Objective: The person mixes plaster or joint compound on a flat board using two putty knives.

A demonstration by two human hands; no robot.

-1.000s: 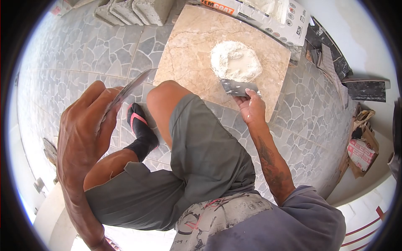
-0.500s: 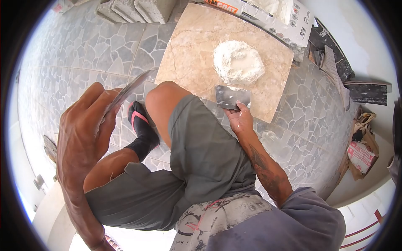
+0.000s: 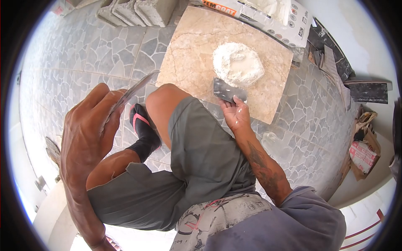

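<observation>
Lying open along the far edge of beige slab (image 3: 184, 50): bag (image 3: 293, 31), white powder (image 3: 272, 6) inside. White heap (image 3: 238, 65) sits on slab; stone-patterned floor (image 3: 109, 54) below, concrete blocks (image 3: 153, 12) at left. Right hand (image 3: 235, 115) pinches dark scraper (image 3: 226, 88) between thumb and fingers, just beside heap; left hand (image 3: 90, 121), fingers curled, grips thin blade (image 3: 136, 88). Orange bag label (image 3: 222, 7) reads ZEMCOAT.

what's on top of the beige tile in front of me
A heap of white powder lies on the tile. Your right hand holds a dark scraper over the near side. The surface beneath the powder is hidden.
</observation>
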